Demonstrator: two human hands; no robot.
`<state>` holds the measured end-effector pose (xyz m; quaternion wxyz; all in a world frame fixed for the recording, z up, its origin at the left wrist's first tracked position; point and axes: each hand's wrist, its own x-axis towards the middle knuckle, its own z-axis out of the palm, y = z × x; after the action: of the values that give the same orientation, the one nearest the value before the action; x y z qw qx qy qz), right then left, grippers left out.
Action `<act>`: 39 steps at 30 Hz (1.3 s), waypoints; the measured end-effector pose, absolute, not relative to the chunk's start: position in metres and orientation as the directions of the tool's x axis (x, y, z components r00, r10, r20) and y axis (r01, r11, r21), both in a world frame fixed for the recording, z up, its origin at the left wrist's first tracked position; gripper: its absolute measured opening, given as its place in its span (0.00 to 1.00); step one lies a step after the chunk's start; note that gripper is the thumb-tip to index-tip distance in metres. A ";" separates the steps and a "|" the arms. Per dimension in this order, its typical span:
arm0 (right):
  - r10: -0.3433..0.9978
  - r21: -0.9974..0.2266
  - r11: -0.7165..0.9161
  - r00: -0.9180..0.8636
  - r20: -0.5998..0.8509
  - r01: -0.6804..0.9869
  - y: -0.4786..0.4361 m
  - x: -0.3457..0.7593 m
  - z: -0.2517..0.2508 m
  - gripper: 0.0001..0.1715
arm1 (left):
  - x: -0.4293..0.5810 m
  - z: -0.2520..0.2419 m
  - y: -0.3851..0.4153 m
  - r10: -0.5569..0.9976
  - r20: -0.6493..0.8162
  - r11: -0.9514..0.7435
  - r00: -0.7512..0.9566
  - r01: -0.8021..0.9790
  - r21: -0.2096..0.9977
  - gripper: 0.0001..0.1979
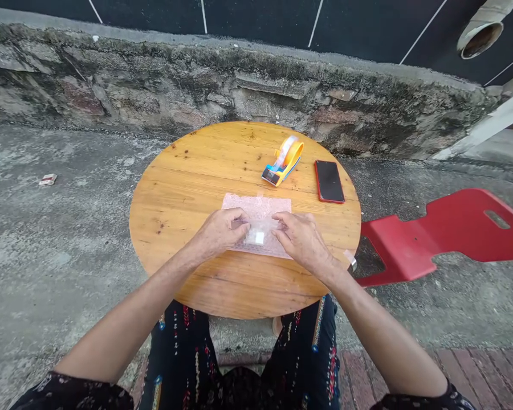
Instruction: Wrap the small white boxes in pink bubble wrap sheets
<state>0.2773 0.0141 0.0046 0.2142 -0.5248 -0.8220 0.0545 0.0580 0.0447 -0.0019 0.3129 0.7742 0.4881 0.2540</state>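
Observation:
A sheet of pinkish bubble wrap point(260, 205) lies flat near the middle of the round wooden table point(188, 188). On it sits a small white block-like item point(259, 237), partly under clear plastic film point(253, 225). My left hand point(224, 230) is closed in a pinch at the film's left side, thumb against fingers. Opposite it, my right hand point(297, 236) pinches the right side, its thumb and forefinger close together. The film spans the gap between both hands; its exact edges are hard to make out.
Beyond the wrap stands a yellow and blue tape dispenser point(283, 162) with a clear roll. A red-edged phone point(329, 181) lies to its right. Beside the table is a red chair point(427, 233). A scrap of tape point(349, 257) clings to the right table edge. A stone wall point(188, 91) runs behind.

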 end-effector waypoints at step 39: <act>0.689 -0.067 0.704 -0.658 0.303 0.707 -0.015 0.260 -0.023 0.23 | 0.055 -0.014 0.040 0.954 -0.055 -0.105 0.295 0.501 0.859 0.13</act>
<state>0.2598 -0.0149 -0.0228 0.1547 -0.3836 -0.9100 -0.0283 0.0548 0.0403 -0.0144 0.4127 0.6907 0.5266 0.2745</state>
